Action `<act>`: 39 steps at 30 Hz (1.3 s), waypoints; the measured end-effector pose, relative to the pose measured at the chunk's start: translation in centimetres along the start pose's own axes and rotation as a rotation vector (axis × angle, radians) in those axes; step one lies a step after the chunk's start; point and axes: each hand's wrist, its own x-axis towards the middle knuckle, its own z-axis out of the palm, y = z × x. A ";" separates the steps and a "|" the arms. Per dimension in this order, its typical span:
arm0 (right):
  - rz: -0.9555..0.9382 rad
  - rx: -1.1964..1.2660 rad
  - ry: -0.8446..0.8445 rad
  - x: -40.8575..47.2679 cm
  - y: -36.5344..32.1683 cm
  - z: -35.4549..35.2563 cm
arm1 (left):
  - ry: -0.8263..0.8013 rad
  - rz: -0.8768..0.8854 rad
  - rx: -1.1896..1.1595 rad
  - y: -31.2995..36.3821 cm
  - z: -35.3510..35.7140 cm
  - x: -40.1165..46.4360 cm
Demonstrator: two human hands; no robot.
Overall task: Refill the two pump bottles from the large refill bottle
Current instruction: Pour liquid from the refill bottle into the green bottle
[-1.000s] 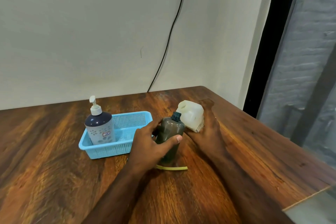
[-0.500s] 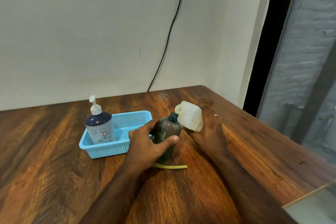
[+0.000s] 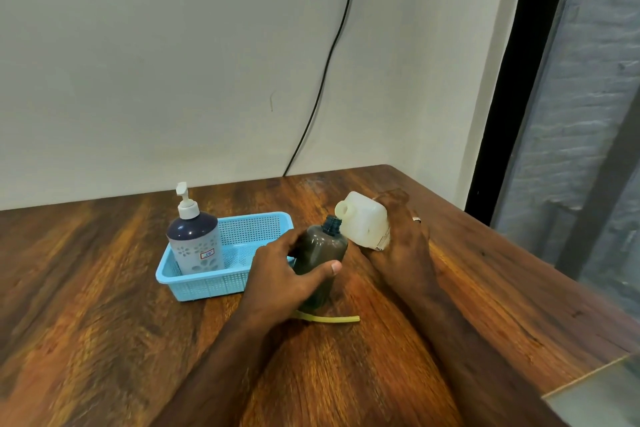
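My left hand [image 3: 282, 279] grips a dark translucent bottle [image 3: 320, 255] that stands on the table with its neck open and no pump on it. My right hand [image 3: 403, 246] holds the white refill bottle [image 3: 363, 224] tilted over, its open mouth just above and beside the dark bottle's neck. A second pump bottle [image 3: 195, 241], dark blue on top with a white flowered sleeve and a white pump, stands in the left end of a light blue basket [image 3: 207, 284].
A thin yellow tube [image 3: 332, 318] lies on the wooden table [image 3: 104, 322] in front of the dark bottle. A black cable [image 3: 322, 80] hangs down the wall behind. The table's right edge runs near a window frame [image 3: 502, 114].
My right hand has raised and tipped the refill bottle further, bringing its mouth over the dark bottle's neck. My left hand keeps its grip on the dark bottle.
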 end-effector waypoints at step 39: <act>-0.131 -0.046 0.074 0.9 -0.8 -0.5 | -0.010 -0.010 -0.092 -0.8 -0.4 0.0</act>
